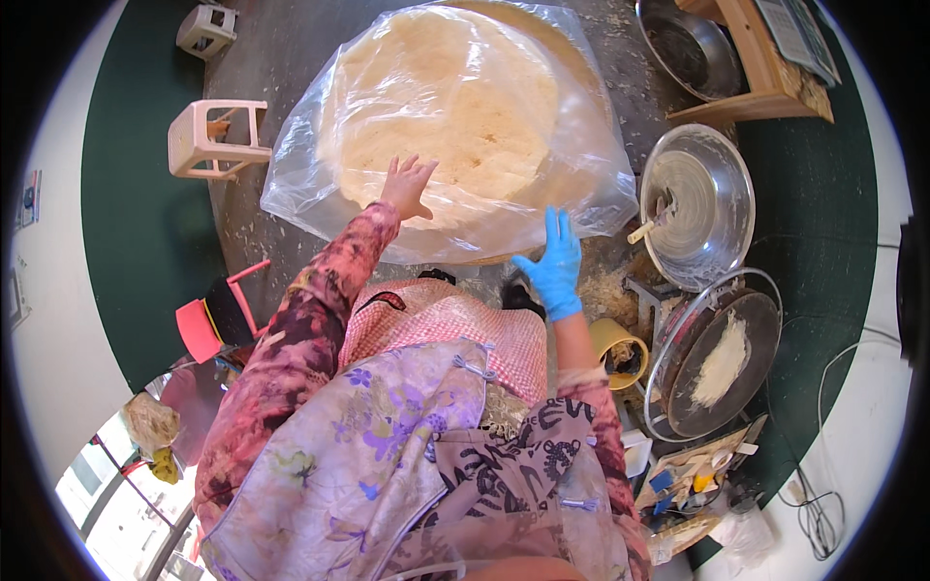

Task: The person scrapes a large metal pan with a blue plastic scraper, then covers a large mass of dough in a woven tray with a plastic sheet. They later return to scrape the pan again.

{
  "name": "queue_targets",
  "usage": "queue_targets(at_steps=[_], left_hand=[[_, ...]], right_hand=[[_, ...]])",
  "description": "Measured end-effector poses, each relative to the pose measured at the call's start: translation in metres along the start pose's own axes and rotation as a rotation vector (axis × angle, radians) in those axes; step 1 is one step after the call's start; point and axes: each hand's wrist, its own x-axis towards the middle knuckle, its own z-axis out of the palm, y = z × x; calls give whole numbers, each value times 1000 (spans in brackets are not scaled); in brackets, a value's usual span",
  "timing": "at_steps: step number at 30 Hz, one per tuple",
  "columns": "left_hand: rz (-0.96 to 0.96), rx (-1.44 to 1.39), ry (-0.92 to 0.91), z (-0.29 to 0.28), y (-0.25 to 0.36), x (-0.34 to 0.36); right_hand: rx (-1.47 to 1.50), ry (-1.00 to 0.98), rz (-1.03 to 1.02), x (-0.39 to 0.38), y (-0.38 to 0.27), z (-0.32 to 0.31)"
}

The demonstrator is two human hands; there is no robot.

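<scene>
One bare left hand (409, 189), its grip spread wide, is over the near edge of a broad pale slab (446, 107) under a clear plastic sheet (300, 186). The blue-gloved right hand (555, 269), fingers likewise apart, is at the sheet's near edge, toward its right corner; whether either touches the plastic cannot be told. Past the right edge stand a steel bowl (722, 194) and a dark round plate (763, 356) carrying pale flakes (722, 366).

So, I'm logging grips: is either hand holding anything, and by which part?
Nothing is held: the bare left hand and gloved right hand are both open, near the plastic sheet.
</scene>
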Motion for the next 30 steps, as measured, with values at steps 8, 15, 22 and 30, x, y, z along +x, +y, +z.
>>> queue_targets(at_steps=[8, 15, 22, 30], left_hand=[[-56, -104, -184, 0, -37, -27], [-256, -237, 586, -79, -7, -84], [-350, -260, 898, -98, -27, -48], [-46, -521, 656, -76, -42, -24]], right_hand=[[-259, -502, -240, 99, 6, 26], [158, -491, -236, 124, -20, -37], [92, -330, -218, 214, -56, -11], [-296, 52, -563, 261, -111, 9]])
